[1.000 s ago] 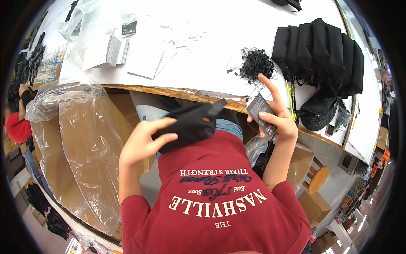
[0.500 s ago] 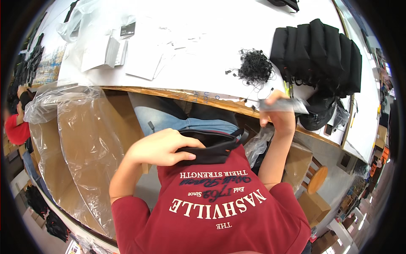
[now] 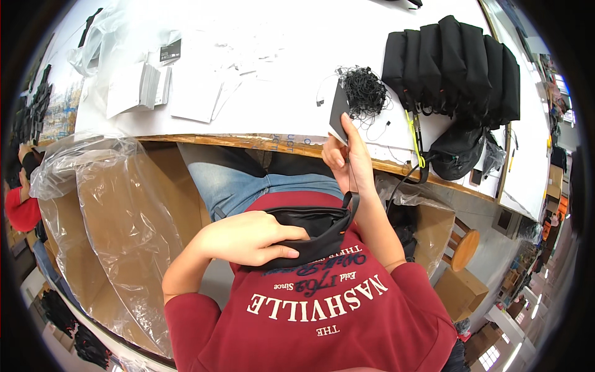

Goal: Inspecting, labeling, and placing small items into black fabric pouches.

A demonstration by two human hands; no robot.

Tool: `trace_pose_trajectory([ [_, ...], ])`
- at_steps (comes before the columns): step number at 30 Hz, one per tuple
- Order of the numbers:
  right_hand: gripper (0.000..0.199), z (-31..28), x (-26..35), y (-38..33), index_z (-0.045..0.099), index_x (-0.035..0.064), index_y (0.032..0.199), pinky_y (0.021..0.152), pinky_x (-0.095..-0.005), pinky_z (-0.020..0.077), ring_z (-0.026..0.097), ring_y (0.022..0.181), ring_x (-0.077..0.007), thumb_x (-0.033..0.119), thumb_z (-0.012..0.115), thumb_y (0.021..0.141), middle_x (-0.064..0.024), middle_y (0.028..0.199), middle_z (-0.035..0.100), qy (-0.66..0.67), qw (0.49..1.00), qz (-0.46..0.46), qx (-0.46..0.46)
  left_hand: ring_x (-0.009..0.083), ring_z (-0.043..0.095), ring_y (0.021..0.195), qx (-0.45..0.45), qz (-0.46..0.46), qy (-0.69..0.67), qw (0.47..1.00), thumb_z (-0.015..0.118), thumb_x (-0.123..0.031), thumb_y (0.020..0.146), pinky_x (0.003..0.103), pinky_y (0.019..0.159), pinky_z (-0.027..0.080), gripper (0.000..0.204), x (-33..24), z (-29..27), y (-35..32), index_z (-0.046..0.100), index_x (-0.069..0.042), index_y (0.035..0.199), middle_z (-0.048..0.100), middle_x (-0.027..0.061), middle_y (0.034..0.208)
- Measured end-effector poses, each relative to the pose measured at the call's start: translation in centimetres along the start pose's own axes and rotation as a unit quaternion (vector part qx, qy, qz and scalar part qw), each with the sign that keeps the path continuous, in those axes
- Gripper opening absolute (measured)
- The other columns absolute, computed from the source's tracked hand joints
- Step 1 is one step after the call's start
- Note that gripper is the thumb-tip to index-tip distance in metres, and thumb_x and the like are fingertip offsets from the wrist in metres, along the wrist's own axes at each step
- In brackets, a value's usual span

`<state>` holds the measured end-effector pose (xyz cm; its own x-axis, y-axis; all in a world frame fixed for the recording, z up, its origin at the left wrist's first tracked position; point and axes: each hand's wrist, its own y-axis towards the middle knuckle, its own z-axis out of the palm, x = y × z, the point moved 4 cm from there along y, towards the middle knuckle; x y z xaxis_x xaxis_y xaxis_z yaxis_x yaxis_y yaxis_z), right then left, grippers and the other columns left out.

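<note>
My left hand (image 3: 251, 239) grips a small black zippered pouch (image 3: 319, 247) against my shirt, thumb outside and fingers over its rim. The pouch's mouth gapes, and a short strap loop (image 3: 352, 201) stands up at its right end. In my right hand (image 3: 353, 155) is a flat dark card (image 3: 339, 108) with a pale edge, pinched between thumb and fingers above the table's edge. A thin dark cord runs down from that hand toward the strap loop; whether it is tied there I cannot tell. Just beyond the card lies a tangled heap of black strings (image 3: 365, 93).
Several black bags (image 3: 455, 65) stand in a row at the table's right. A yellow-green cord (image 3: 416, 139) hangs by them, next to a black bag (image 3: 457, 152). White card stacks (image 3: 133, 90) lie at left. Plastic-lined cardboard boxes (image 3: 124, 229) flank me. A wooden stool (image 3: 462, 248) stands at right.
My right hand has come left and closer to my body, and the card has turned from lying sideways to pointing up and away. My left hand stays on the pouch, whose mouth looks wider.
</note>
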<state>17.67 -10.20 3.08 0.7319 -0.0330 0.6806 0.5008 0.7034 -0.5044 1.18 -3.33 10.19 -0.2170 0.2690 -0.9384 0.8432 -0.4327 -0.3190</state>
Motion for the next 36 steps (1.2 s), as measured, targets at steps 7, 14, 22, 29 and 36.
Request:
trace_pose_trajectory([
  [7, 0.024, 0.5, 2.2, 0.9, 0.056, 0.0125, 0.076, 0.04, -0.0219, 0.02, 0.025, 0.038, -0.0034, 0.026, 0.056, 0.096, 0.0068, 0.046, 0.037, -0.012, 0.993, -0.091, -0.07, 0.0362, 0.058, 0.061, -0.016, 0.002, -0.003, 1.0, 0.054, -0.029, 0.092, 0.042, 0.055, 0.044, 0.029, 0.0, -0.5, -1.0, 0.054, -0.008, 0.112, 0.058, 0.0184, 0.066],
  [14, 0.033, -2.6, 8.7, 0.1, 0.052, 0.0108, 0.061, 0.043, -0.0221, 0.0177, 0.025, 0.046, 0.0001, 0.02, 0.066, 0.089, 0.0091, 0.051, 0.037, -0.259, 0.938, -0.231, -0.006, 0.0321, 0.061, 0.077, -0.279, -0.09, 0.157, 0.943, 0.062, -0.021, 0.086, 0.041, 0.063, 0.045, 0.02, 1.5, -3.9, -3.2, 0.053, -0.004, 0.092, 0.061, 0.0142, 0.074],
  [22, 0.028, 4.0, 6.1, -3.7, 0.067, 0.0036, 0.066, 0.045, -0.0303, 0.036, 0.046, 0.041, -0.025, 0.029, 0.074, 0.075, -0.0111, 0.049, 0.052, -0.705, 0.647, -0.14, 0.254, 0.0319, 0.059, 0.093, -0.328, 0.033, 0.151, 0.932, 0.071, -0.009, 0.074, 0.039, 0.08, 0.049, 0.019, 1.0, -2.7, -0.7, 0.06, -0.002, 0.088, 0.05, 0.0165, 0.121],
  [29, 0.033, 2.6, 3.6, -4.5, 0.074, 0.0092, 0.083, 0.054, -0.0338, 0.0449, 0.058, 0.051, -0.0273, 0.041, 0.072, 0.075, -0.0117, 0.057, 0.061, -0.703, 0.634, -0.045, 0.32, 0.0219, 0.058, 0.085, -0.262, 0.051, 0.183, 0.946, 0.067, -0.015, 0.08, 0.035, 0.083, 0.041, 0.011, 1.6, -1.8, -0.6, 0.058, -0.008, 0.082, 0.061, 0.0062, 0.093],
  [36, 0.037, 2.5, 4.3, -4.8, 0.071, 0.0097, 0.081, 0.047, -0.0303, 0.0354, 0.049, 0.044, -0.0195, 0.046, 0.072, 0.076, -0.0043, 0.046, 0.047, -0.671, 0.65, 0.028, 0.357, 0.0231, 0.059, 0.084, -0.227, 0.063, -0.026, 0.971, 0.065, -0.023, 0.084, 0.034, 0.083, 0.042, 0.018, 4.0, -4.9, 0.7, 0.063, -0.006, 0.09, 0.064, 0.0072, 0.085],
])
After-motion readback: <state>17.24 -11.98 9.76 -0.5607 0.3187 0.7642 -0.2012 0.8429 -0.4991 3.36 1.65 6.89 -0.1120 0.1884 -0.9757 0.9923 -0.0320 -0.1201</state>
